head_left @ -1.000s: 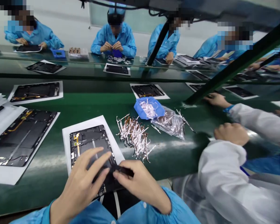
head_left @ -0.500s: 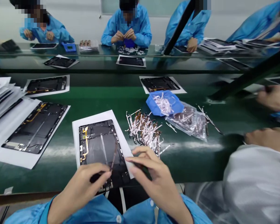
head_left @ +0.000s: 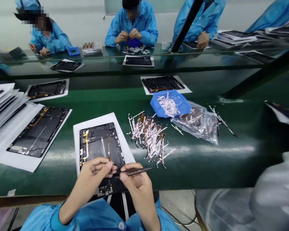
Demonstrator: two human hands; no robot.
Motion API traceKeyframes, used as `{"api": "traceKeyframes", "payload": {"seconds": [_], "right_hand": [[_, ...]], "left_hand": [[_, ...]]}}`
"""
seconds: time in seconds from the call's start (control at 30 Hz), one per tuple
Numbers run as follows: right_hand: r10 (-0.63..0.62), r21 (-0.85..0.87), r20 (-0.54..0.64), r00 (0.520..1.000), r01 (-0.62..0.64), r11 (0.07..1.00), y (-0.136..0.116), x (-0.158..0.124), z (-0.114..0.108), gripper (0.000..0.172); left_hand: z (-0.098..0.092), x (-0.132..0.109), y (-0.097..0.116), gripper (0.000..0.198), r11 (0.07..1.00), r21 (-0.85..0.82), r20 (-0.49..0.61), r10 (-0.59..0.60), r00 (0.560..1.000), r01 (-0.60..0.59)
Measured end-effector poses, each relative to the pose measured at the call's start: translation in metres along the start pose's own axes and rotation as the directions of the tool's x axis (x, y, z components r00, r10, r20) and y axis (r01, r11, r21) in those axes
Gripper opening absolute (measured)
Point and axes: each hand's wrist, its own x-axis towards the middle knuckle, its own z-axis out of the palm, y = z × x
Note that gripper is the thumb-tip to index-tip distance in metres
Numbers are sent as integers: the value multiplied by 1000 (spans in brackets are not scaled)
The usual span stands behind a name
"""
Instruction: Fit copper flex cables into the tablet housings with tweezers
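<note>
Black tweezers point(head_left: 135, 171) pinched in right hand point(head_left: 137, 187); left hand point(head_left: 92, 181) fingers held narrow beside the tips, hold unclear; amber flex strip point(head_left: 108, 147) looks fragile; I'd take its edge.

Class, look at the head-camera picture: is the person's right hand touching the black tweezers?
Touching: the head view plainly shows the black tweezers held against the fingers of the right hand, with no gap between them.

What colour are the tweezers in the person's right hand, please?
The tweezers are black, and they show best in the head view, against the green bench.
</note>
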Motion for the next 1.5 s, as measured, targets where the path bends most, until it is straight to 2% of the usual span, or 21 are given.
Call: {"api": "traceKeyframes", "payload": {"seconds": [0.2,0.37,0.57,0.73,0.8,0.83,0.87,0.93,1.0,1.07,1.1,1.17,1.37,1.5], "right_hand": [[-24,27,-65,998,26,999,-6,-3,-4,12],[-52,-27,-92,994,50,998,-13,-10,-11,12],[-19,-42,-32,999,18,999,-23,-14,-23,13],[31,2,13,999,-31,1000,-33,-14,-30,16],[44,35,6,999,-44,998,-32,-14,-31,17],[51,51,-5,999,-51,997,-30,-14,-31,17],[59,63,-17,998,-58,996,-28,-13,-32,18],[81,81,-44,996,-77,994,-24,-13,-32,21],[107,89,-58,993,-102,991,-20,-14,-31,23],[130,96,-56,990,-125,988,-17,-16,-28,24],[140,103,-53,989,-134,986,-16,-17,-26,24],[159,114,-45,986,-153,982,-13,-19,-19,24],[166,38,-79,983,-164,986,-3,-23,13,23],[136,-63,-108,985,-143,988,12,-23,40,21]], "left_hand": [[12,-6,6,40,997,78,16,2,1000,-3],[22,-15,5,37,997,72,4,28,1000,-29],[37,-26,4,34,995,76,-1,70,998,-69],[44,-35,1,30,953,234,-2,200,980,-194],[43,-39,-5,25,888,363,-42,318,947,-282],[41,-41,-9,21,824,446,-44,410,911,-349],[39,-43,-15,17,732,531,-18,514,858,-427],[34,-45,-26,17,485,654,101,704,703,-580],[28,-46,-36,25,295,674,215,799,562,-678],[21,-46,-43,31,194,666,280,830,482,-721],[17,-46,-46,33,168,664,298,835,463,-729],[7,-45,-50,35,155,656,327,824,463,-739],[-24,-39,-58,44,211,579,338,817,467,-788],[-59,-35,-62,37,239,607,299,815,497,-758]]}}
